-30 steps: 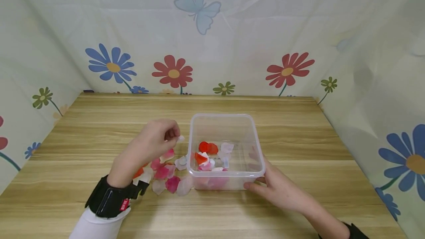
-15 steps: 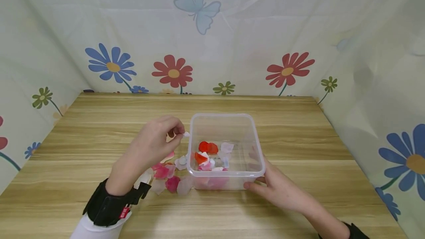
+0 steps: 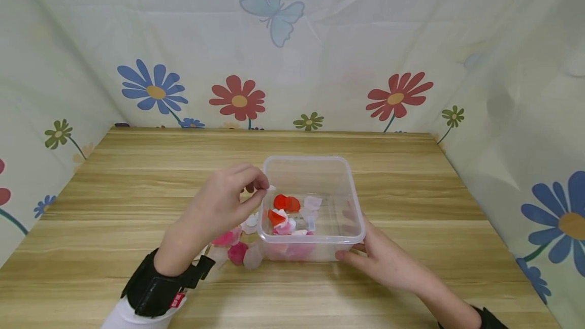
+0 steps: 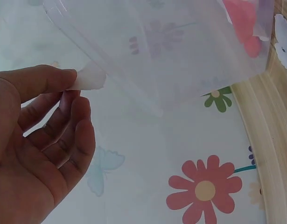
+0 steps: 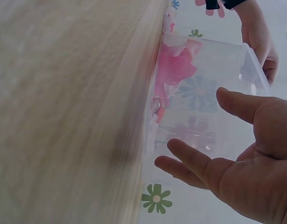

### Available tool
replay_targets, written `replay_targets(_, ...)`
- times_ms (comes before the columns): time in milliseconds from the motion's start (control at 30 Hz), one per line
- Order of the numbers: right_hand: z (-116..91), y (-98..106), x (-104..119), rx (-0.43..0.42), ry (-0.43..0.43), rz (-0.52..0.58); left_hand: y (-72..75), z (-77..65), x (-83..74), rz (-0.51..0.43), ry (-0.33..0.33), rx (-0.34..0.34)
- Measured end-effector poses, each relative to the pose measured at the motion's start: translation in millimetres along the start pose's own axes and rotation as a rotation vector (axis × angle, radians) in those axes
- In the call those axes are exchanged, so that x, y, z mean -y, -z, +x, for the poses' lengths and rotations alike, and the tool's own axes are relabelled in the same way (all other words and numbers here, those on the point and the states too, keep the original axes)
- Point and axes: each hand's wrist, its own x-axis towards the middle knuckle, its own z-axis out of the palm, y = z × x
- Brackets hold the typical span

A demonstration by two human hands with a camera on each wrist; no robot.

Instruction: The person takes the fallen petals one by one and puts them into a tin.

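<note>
Between thumb and fingertip my left hand point(image 3: 230, 194) pinches a white petal point(image 4: 90, 77), held at the left rim of a clear plastic box point(image 3: 320, 239). My right hand point(image 3: 381, 255) rests against the box's near right corner, its fingers spread along the wall in the right wrist view. Inside the box lie red petals point(image 3: 287, 203), white petals point(image 3: 313, 203) and pink ones low down. More loose petals point(image 3: 237, 253), pink and white, lie on the table left of the box, partly hidden under my left forearm.
The box stands on a wood-grain table point(image 3: 388, 176). A white curtain point(image 3: 329, 55) printed with flowers and a butterfly hangs behind and at both sides. Black straps point(image 3: 157, 288) are round both wrists.
My left hand has moved right with the white petal, from beside the box to its left rim. My right hand and the box have stayed in place.
</note>
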Motion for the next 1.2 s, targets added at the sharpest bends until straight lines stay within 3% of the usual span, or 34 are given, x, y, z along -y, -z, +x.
replay_targets(433,0,0,0,-0.010,-0.011,-0.032,-11.2,0.9,0.6,-0.102,-0.031,0.066)
replay_targets(767,-1,0,1,-0.010,-0.018,-0.031,-16.5,1.8,2.6,-0.125,-0.132,0.092)
replay_targets(1000,-1,0,1,-0.015,-0.024,-0.041,-11.3,0.6,5.5,-0.115,-0.073,0.084)
replay_targets(1200,0,0,2,-0.016,-0.033,-0.062,-5.6,-0.7,17.5,-0.077,0.013,0.043)
